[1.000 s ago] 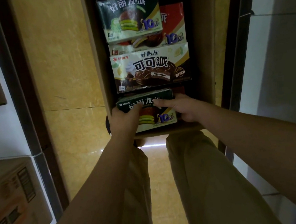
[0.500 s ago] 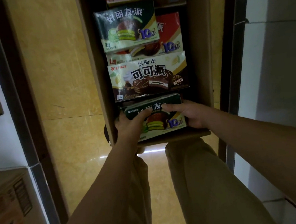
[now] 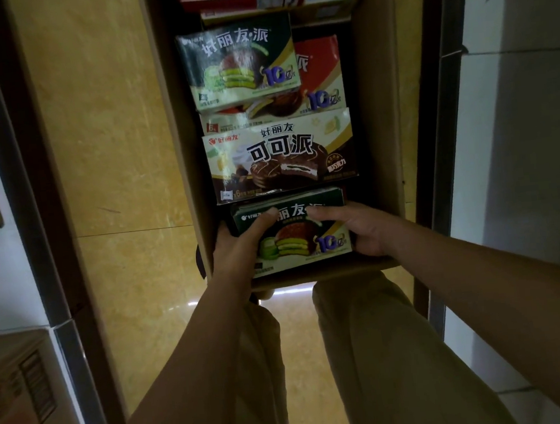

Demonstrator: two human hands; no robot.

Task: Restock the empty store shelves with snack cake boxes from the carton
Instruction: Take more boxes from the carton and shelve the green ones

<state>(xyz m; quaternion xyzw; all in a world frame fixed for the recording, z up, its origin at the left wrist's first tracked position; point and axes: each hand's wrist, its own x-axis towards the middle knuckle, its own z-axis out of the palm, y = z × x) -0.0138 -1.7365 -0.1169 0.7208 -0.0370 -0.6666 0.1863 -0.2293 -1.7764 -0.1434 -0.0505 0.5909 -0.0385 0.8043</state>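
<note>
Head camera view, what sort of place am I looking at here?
Probably a shop aisle or stockroom: a cardboard carton packed with retail snack cake boxes, white shelving on both sides, and a tiled floor.

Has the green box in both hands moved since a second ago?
Yes, slightly. The green box has slid right against the white cocoa-pie box: their left edges no longer line up.
</note>
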